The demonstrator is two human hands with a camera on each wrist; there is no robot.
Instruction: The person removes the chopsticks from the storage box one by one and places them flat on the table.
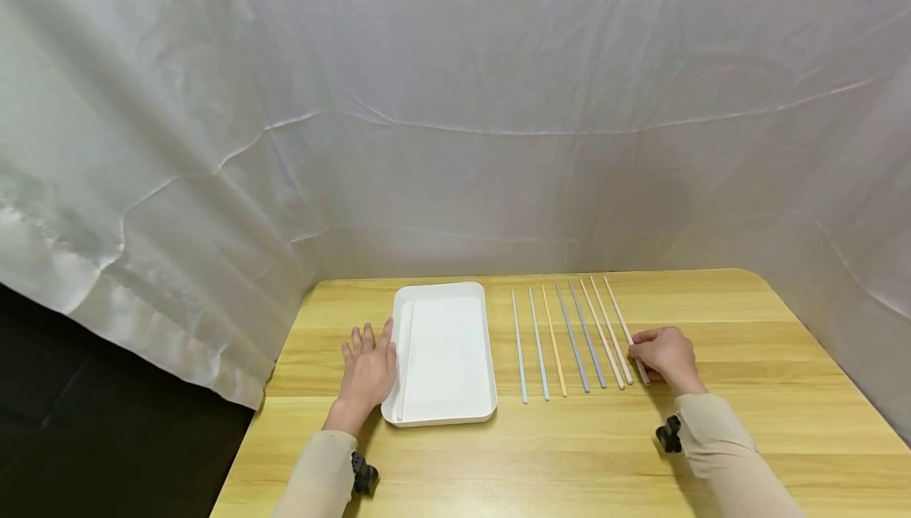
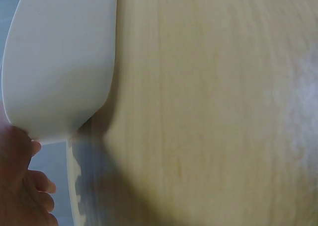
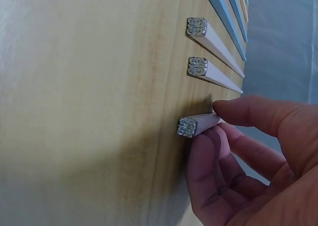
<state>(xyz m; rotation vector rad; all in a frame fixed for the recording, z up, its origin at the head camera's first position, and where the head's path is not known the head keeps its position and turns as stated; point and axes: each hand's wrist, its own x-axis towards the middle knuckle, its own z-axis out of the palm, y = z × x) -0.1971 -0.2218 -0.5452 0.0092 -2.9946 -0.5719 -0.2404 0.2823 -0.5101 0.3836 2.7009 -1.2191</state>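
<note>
My left hand (image 1: 368, 372) rests against the left rim of a white tray (image 1: 451, 352), fingers spread. The left wrist view shows the thumb side touching the tray's wall (image 2: 59, 77). One white chopstick (image 1: 406, 352) lies lengthwise inside the tray by its left side. On the right, my right hand (image 1: 667, 356) pinches a pale pink chopstick (image 1: 617, 307), the rightmost of a row, near its thick end. The right wrist view has thumb and fingers around this chopstick (image 3: 198, 123), whose square end is patterned silver. Two pink chopsticks (image 1: 602, 334) lie just left of it.
Farther left in the row are two blue-purple chopsticks (image 1: 572, 336), a yellow chopstick (image 1: 553, 342) and two light blue chopsticks (image 1: 519, 348). All lie roughly parallel on the wooden table (image 1: 541, 455). A pale curtain (image 1: 498, 186) hangs behind the table.
</note>
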